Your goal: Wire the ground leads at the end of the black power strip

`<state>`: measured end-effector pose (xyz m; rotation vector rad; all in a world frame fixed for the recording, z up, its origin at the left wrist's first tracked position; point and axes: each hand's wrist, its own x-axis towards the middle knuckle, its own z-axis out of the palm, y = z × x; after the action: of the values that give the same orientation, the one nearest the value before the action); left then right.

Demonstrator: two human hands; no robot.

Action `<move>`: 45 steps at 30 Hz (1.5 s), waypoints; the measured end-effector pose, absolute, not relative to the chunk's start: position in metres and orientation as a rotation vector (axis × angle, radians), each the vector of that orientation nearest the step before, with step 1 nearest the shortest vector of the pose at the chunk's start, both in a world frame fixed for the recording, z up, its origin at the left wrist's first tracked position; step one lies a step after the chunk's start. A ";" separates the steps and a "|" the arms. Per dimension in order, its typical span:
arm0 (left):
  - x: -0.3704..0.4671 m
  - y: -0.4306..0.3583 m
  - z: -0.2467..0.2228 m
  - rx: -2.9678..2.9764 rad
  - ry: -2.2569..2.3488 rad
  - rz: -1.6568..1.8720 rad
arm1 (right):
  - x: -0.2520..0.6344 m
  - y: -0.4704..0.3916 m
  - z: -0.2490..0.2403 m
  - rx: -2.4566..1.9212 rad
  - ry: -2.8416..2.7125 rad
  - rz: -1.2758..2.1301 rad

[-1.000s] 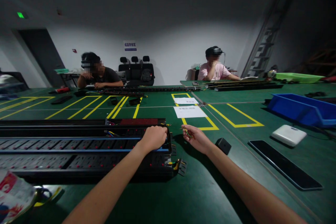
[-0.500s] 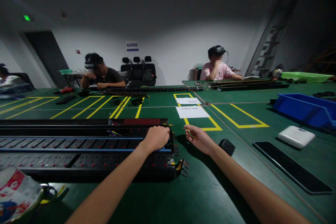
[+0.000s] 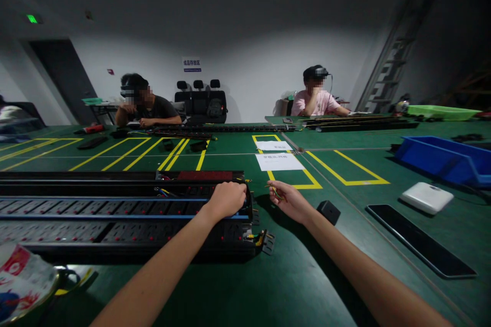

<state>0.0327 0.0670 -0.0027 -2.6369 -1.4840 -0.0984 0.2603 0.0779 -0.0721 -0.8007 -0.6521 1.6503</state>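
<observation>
Long black socket strips [image 3: 134, 232] lie side by side on the green table, reaching in from the left edge. My left hand [image 3: 227, 199] is closed at their right end, palm down; its fingertips are hidden, so what it grips cannot be made out. Just to the right, my right hand [image 3: 288, 200] pinches thin yellow-green wires [image 3: 276, 193] above the table. A loose end piece [image 3: 267, 242] with yellow wires hangs out of the nearest strip's right end.
Near my right forearm sits a small black box [image 3: 329, 212]. Beyond it are a phone [image 3: 420, 240], a white device [image 3: 427, 197] and a blue bin [image 3: 441, 163]. Paper sheets [image 3: 280, 162] lie ahead. A patterned container [image 3: 23, 283] stands at lower left. People sit across the table.
The whole view has shifted slightly, with the scene a little further left and up. Both hands keep nearly the same pose beside the strips.
</observation>
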 end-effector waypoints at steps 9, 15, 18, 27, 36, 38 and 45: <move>0.032 0.068 -0.003 -2.638 -1.467 -0.118 | 0.261 0.078 -0.072 -0.806 -0.644 1.647; 0.033 0.067 -0.002 -2.640 -1.466 -0.121 | 0.261 0.079 -0.073 -0.802 -0.646 1.651; 0.034 0.066 0.000 -2.647 -1.485 -0.110 | 0.262 0.079 -0.073 -0.805 -0.648 1.657; 0.034 0.066 0.001 -2.659 -1.482 -0.118 | 0.260 0.077 -0.071 -0.804 -0.651 1.645; 0.035 0.066 0.000 -2.659 -1.499 -0.101 | 0.261 0.076 -0.070 -0.792 -0.663 1.646; 0.034 0.066 0.000 -2.658 -1.499 -0.104 | 0.260 0.076 -0.070 -0.795 -0.655 1.644; 0.034 0.068 -0.002 -2.656 -1.475 -0.123 | 0.260 0.077 -0.070 -0.809 -0.630 1.636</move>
<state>0.0336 0.0683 -0.0021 -2.6557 -1.4753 -0.1232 0.2599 0.0769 -0.0705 -0.8089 -0.6300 1.6364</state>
